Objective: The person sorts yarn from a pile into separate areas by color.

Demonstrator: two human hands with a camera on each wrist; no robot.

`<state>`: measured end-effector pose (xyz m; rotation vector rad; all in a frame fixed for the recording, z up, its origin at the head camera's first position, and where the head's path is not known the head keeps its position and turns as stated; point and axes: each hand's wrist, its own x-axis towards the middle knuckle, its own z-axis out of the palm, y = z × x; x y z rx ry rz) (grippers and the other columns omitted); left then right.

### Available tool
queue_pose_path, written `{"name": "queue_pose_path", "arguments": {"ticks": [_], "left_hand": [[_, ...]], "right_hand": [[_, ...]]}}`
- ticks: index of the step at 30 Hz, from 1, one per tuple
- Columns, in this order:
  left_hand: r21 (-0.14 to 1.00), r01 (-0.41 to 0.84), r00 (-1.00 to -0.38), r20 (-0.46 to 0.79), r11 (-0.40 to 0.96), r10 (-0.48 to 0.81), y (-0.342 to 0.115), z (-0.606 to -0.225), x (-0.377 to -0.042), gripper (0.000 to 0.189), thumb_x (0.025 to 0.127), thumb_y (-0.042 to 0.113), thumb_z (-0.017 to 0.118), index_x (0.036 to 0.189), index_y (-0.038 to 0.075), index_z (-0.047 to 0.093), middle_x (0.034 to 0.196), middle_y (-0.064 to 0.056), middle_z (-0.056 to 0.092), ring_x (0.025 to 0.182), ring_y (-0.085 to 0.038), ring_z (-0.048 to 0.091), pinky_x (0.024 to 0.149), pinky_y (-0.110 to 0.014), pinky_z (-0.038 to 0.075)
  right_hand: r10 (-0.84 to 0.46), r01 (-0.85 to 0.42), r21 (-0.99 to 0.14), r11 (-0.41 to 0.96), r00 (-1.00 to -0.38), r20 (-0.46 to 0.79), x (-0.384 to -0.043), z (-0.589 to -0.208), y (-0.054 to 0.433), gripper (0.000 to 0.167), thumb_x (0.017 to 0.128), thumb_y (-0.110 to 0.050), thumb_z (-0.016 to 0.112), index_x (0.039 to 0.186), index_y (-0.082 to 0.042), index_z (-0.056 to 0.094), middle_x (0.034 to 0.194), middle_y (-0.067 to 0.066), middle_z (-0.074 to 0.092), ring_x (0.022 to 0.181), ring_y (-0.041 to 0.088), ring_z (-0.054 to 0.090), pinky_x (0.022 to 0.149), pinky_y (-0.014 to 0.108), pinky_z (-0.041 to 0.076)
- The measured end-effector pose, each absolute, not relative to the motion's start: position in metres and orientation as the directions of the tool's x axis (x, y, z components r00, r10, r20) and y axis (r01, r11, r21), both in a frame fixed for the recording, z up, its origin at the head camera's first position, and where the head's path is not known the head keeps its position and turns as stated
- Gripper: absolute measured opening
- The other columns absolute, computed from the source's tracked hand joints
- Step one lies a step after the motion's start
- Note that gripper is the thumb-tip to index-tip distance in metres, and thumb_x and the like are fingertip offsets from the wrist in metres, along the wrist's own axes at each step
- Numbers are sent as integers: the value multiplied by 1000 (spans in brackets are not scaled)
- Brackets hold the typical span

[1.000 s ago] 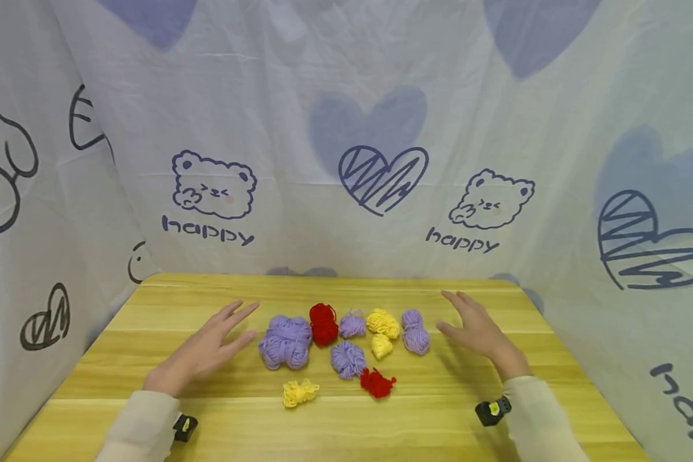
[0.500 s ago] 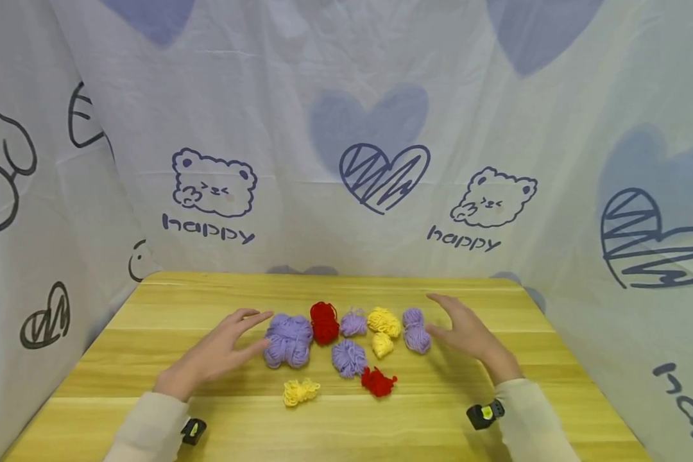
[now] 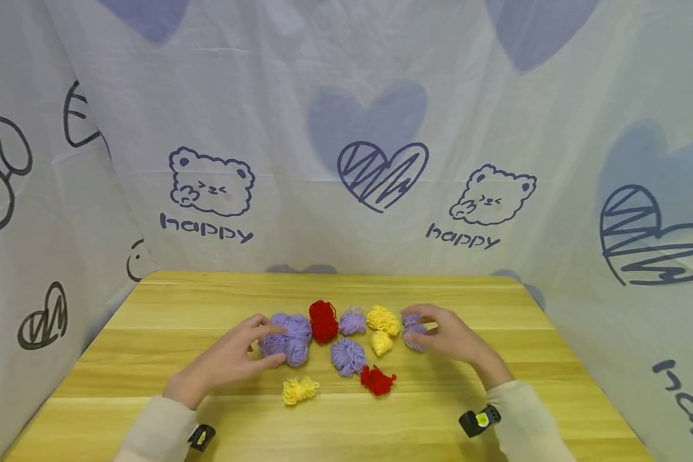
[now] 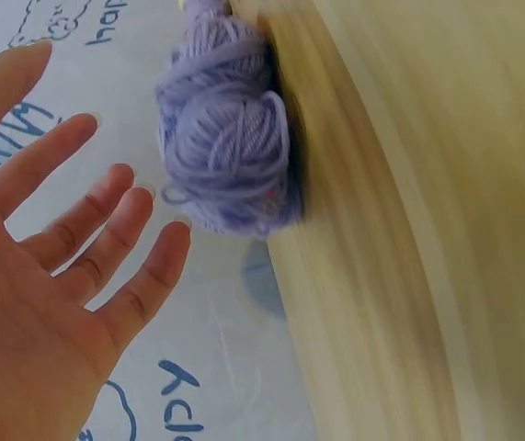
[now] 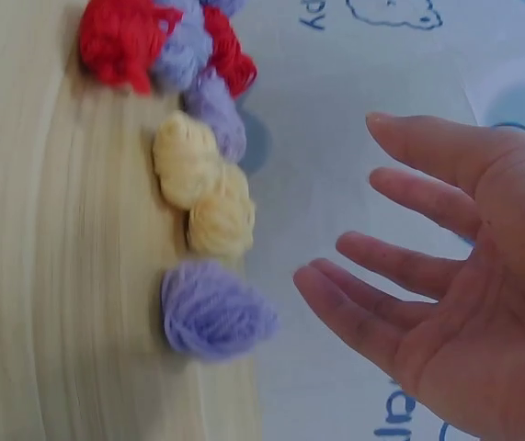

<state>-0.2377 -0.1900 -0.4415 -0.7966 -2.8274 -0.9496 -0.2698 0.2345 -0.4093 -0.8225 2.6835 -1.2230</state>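
A large purple yarn bundle (image 3: pixel 296 340) lies at the left of the group. My left hand (image 3: pixel 237 356) reaches over its left side, thumb and fingers apart; the left wrist view shows the fingers spread beside the purple yarn (image 4: pixel 230 138). At the group's right end is a smaller purple skein (image 3: pixel 414 330), partly hidden by my right hand (image 3: pixel 456 337), whose thumb and forefinger overlap it. In the right wrist view the right hand (image 5: pixel 464 266) has loosely bent fingers with nothing between them, and the purple skein (image 5: pixel 211 310) sits apart from the fingertips.
Between the hands lie a red skein (image 3: pixel 323 322), a small purple bundle (image 3: pixel 353 321), yellow skeins (image 3: pixel 383 320), a round purple bundle (image 3: pixel 348 357) and a red tangle (image 3: pixel 378 380). Nearer is a yellow bundle (image 3: pixel 299 391). A printed curtain (image 3: pixel 300 244) surrounds the wooden table (image 3: pixel 346 430).
Both hands have moved inward, the left rightward to the large purple bundle, the right leftward over the purple skein. The yarn pieces stay in place.
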Motion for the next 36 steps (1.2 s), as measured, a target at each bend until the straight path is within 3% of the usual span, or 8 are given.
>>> {"name": "queue_pose_path", "arguments": {"ticks": [8,17,24,36], "left_hand": [[563,548,-820,216,618,531,-178,-443,-233,40,94,39,74,127,16,71,119,-1,64,97,-18,64,81,-31,61],[553,618,-753,211,559,623,-169,-449,-229,40,93,31,77,126,10,71,113,-4,72,95,-20,68,84,-33,62],[555,613,-744,166,562,648,-162,-452,-226,38,92,27,77,126,11,72,116,-2,73,102,-19,69,90,-36,61],[533,636,-722,154,558,675,-155,-459,-226,33,89,20,80,121,13,76,118,1,73,105,-14,68,95,-33,59]], "right_hand": [[-561,-454,-723,521,-820,110,-262,-411,216,40,94,-15,75,131,-4,66,133,25,63,117,46,64,95,48,61],[-609,-464,-733,497,-789,86,-255,-416,201,39,91,-14,79,125,1,69,125,23,67,115,45,64,88,33,63],[-617,-444,-741,503,-785,52,-254,-423,194,31,89,-8,80,117,2,74,119,23,73,110,44,67,83,25,62],[-631,-487,-695,529,-774,62,-250,-438,186,27,83,-7,84,109,-2,77,110,14,78,101,34,71,80,31,63]]}}
